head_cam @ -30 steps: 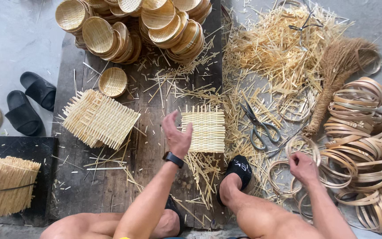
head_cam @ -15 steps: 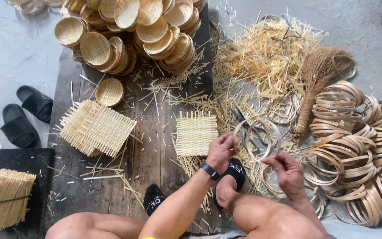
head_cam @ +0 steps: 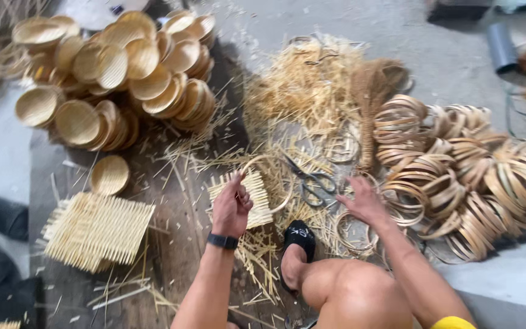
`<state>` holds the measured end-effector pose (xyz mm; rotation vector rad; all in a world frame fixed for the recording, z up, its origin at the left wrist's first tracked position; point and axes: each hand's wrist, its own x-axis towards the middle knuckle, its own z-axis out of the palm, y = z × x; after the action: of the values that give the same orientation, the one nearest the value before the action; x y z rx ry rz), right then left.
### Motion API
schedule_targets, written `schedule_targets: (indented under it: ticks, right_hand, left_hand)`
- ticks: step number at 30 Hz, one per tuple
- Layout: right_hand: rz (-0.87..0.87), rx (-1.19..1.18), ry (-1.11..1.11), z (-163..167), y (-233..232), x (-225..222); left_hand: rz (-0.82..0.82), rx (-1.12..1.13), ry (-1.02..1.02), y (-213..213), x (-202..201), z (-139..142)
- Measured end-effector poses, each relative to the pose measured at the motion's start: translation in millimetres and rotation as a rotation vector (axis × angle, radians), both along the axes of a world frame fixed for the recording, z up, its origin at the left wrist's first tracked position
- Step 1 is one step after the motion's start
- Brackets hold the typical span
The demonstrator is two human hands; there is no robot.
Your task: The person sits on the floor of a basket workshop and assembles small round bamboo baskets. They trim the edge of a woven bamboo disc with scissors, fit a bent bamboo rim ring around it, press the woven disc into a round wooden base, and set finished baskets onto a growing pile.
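nearest the camera are a bare knee and a foot in a black slipper (head_cam: 298, 239) planted on the dark wooden board (head_cam: 178, 231) that lies on the floor. just beyond it the left hand (head_cam: 231, 207), with a black band at the wrist, now pinches a thin bamboo ring (head_cam: 270, 183) and holds it over the small woven mat (head_cam: 243, 198); a second ago that hand lay flat on the mat with no ring there, so the ring has been brought onto the weave. the mat itself lies on the board among loose splints, partly under the hand. the right hand (head_cam: 363, 202) is released, fingers spread, hovering over loose rings (head_cam: 351, 231) on the floor, nearer the scissors (head_cam: 312, 183) than it was earlier, when it sat further right by the knee. to the left lies a larger stack of woven mats (head_cam: 95, 231), untouched, with one small round tray (head_cam: 109, 175) beside it. farther off, a heap of finished trays (head_cam: 117, 73) sits at the board's far end, a straw pile (head_cam: 305, 85) and a brush (head_cam: 375, 91) in the middle, and a mass of bamboo hoops (head_cam: 476, 176) to the right. the view has shifted rightward too.
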<state>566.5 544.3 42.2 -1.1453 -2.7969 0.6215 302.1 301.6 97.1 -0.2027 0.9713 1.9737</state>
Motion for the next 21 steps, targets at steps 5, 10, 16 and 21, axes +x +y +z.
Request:
schedule_targets:
  ticks: [5, 10, 16, 21]
  right_hand:
    - [0.318, -0.267, 0.655, 80.2, -49.7, -58.4]
    - [0.504, -0.187, 0.749, 134.9, -80.3, -94.9]
    - [0.72, 0.012, 0.683, 152.2, -89.8, -114.1]
    - [0.721, 0.051, 0.668, 154.1, -88.7, -123.2]
  left_hand:
    - [-0.188, -0.086, 0.146, 1.1, 30.9, 20.3]
    - [-0.303, -0.069, 0.047, -5.9, 39.7, 38.9]
    - [-0.299, 0.035, 0.027, -15.7, 33.7, 38.6]
    - [-0.227, 0.087, -0.061, -26.5, 30.5, 41.3]
